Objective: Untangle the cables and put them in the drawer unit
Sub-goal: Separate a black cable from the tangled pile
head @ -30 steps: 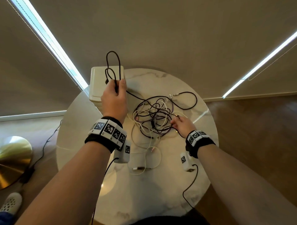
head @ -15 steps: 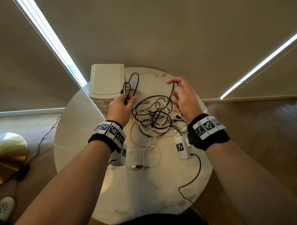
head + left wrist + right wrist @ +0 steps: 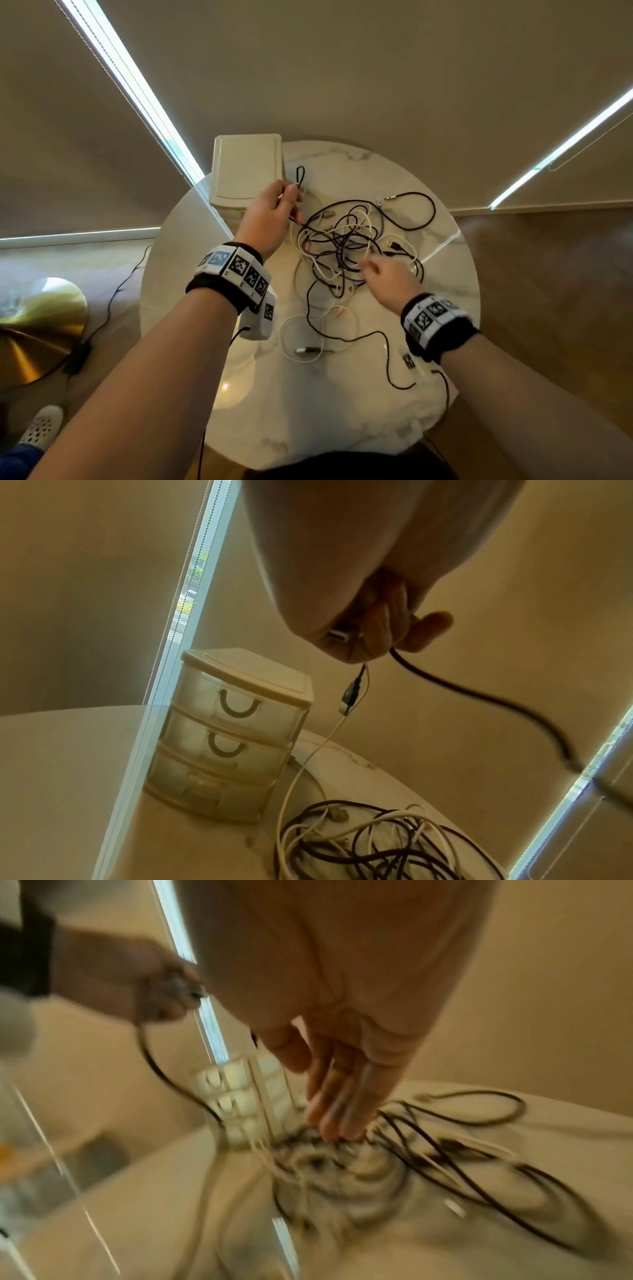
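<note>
Head view: the left hand [image 3: 270, 214] pinches a black cable [image 3: 300, 176] beside the cream drawer unit [image 3: 245, 168] — the tangle [image 3: 346, 250] lies on the round marble table [image 3: 308, 411].

Left wrist: fingers curl round the cable and a white lead [image 3: 318, 748], drawers closed.

Right wrist, blurred: the right hand [image 3: 335, 1085] reaches straight fingers into the tangle — spread, gripping nothing.

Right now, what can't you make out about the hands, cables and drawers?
- Right hand: right wrist view motion-blurred; whether its fingertips grip a strand of the cable tangle is unclear.
- Left hand: curled fingers hide how many cable ends it holds.
- Drawer unit: translucent fronts, contents unreadable; head view shows only its top.
</note>
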Motion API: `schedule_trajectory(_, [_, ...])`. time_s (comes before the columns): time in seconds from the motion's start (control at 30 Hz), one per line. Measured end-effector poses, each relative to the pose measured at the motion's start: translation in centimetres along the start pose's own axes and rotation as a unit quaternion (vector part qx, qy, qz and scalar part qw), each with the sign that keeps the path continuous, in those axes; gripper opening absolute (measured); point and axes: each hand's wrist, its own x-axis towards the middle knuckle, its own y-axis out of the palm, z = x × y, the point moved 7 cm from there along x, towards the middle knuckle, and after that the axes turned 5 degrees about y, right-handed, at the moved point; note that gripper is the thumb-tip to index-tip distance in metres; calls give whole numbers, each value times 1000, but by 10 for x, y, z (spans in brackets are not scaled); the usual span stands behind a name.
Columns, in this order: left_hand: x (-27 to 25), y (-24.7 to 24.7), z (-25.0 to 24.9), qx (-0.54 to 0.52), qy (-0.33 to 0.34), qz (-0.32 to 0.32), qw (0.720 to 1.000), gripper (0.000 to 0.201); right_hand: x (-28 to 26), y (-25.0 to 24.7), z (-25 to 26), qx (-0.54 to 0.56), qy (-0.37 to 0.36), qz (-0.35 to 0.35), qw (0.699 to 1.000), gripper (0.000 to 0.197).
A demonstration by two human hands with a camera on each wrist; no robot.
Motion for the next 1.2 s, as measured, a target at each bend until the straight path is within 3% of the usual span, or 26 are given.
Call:
schedule_trajectory(0.07, [-3,11,-6,-51,-12,38,998,28,-6,-30,51,143,-67,-46,986,46])
schedule_trajectory(0.17, [-11,30,-22,-77,-5,113,991,24,2,-51,103,225,-124,-73,964,64])
schedule_trajectory(0.23, [-19,42,-30,-21,30,164,986,19,15,-54,117,204,-125,-78,968,57])
schedule_trajectory(0.3, [-26,48,-30,-5,44,186,982,15,25,-55,116,201,-102,-82,971,36])
schedule_trajectory(0.4, [-27,36,-2,-123,-28,122,984,20,34,-70,92,265,-49,-122,955,27])
schedule_trajectory(0.5, [-27,13,32,-214,-100,26,971,28,36,-73,66,404,-21,-67,912,17])
schedule_trajectory(0.6, [-26,6,44,-253,-139,7,957,29,26,-76,64,294,-96,-41,950,11])
schedule_trajectory(0.77, [-23,27,23,-348,-175,111,914,28,-2,-62,92,243,-183,88,949,30])
schedule_trajectory(0.97, [-42,57,-2,-324,-202,255,888,28,8,-55,109,252,-215,40,943,20])
schedule_trajectory(1.07, [-47,61,2,-325,-212,275,879,33,19,-62,105,229,-225,-27,947,9])
schedule_trajectory(1.2, [-47,55,4,-299,-200,285,888,45,23,-57,99,153,-229,5,961,41])
